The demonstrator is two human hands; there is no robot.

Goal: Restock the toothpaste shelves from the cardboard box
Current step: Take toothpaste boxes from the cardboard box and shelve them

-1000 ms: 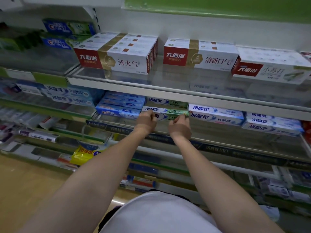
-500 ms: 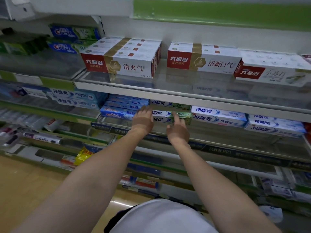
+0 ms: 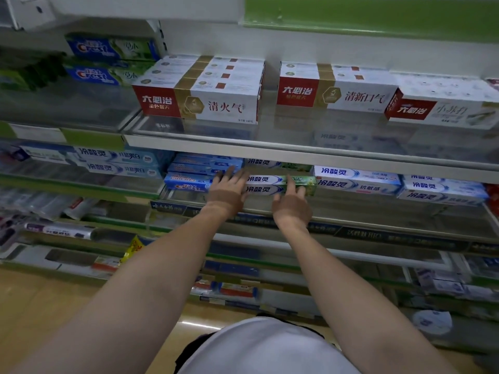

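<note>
Two green-and-white toothpaste boxes lie stacked at the front of the second shelf, between blue boxes and white-blue boxes. My left hand reaches to their left end with straight, spread fingers that touch the stack. My right hand is in front of the stack's right part, index finger extended against the boxes. Neither hand holds anything. No cardboard box is in view.
Red-and-white toothpaste cartons fill the shelf above, with Crest boxes to their left. Blue boxes and white-blue boxes flank the green stack. Lower shelves hold tubes and packets. Wooden floor lies at the lower left.
Both hands uncurled from the green boxes and drew back a little, fingers now straight. The view shifted slightly downward.
</note>
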